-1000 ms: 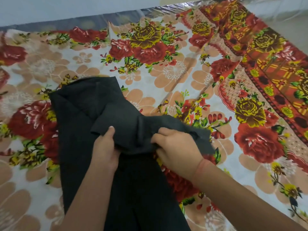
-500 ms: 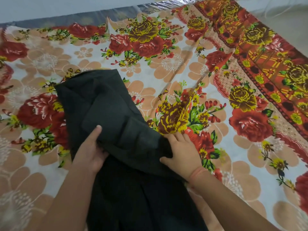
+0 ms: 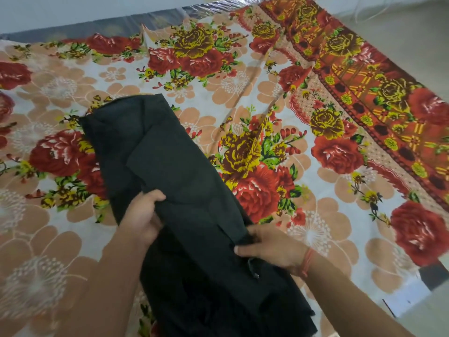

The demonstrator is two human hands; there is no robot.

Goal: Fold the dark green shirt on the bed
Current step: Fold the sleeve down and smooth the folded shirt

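One dark green shirt [image 3: 175,166] lies on the bed, a long, narrow band of matt, finely woven cloth. It starts beyond the left grip [image 3: 143,215], passes between the two grips and runs on toward the person, where it bunches into darker, looser folds. Just beyond the left grip a flap with a straight edge and a squared corner is folded flat over the body of the shirt.

The left grip has its fingers curled round a soft ridge of the shirt's left side, with the thumb on top of the cloth. The right grip [image 3: 269,246] pinches the shirt's right edge, the fingers above and the thumb below a small gather of cloth. Close under the right grip sits one small shiny stud or button [image 3: 256,276]; which of the two cannot be told.

One thin red thread band [image 3: 307,261] circles the wrist behind the right grip.

Under both grips and the shirt lies one smooth printed bedsheet [image 3: 243,93]: large red and yellow roses, green leaves and peach blossoms on a pale ground. Well to the right of the right grip it has a red patterned border. Far beyond both grips, glossy crinkled plastic wrap [image 3: 170,18] covers the bed's far edge.
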